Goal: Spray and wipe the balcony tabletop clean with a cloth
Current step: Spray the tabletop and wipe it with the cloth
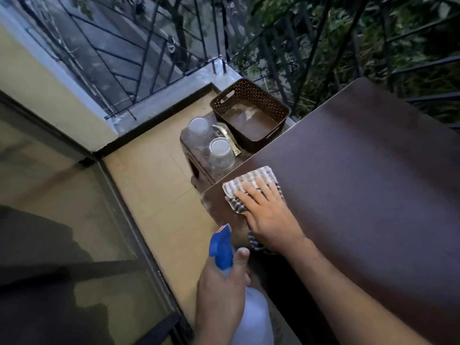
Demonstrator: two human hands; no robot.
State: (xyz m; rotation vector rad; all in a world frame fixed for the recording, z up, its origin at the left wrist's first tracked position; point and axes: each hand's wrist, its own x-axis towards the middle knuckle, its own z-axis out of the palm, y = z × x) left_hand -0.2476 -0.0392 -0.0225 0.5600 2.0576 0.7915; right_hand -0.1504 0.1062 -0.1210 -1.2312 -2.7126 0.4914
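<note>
A dark brown tabletop (361, 175) fills the right half of the view. On its near left corner lies a striped grey-and-white cloth (251, 180). My right hand (268, 215) lies flat on the cloth with its fingers spread, pressing it against the table. Below it, off the table's left edge, my left hand (221, 292) grips a spray bottle (224, 250) with a blue trigger head and a pale body. The nozzle points up and left. The bottle's lower part is partly hidden by my hand.
A low brown stool (196, 168) stands left of the table with two clear glasses (220, 153) and a brown perforated basket (251, 115). Black balcony railings (154, 46) run along the back. A glass sliding door (62, 220) borders the beige floor on the left.
</note>
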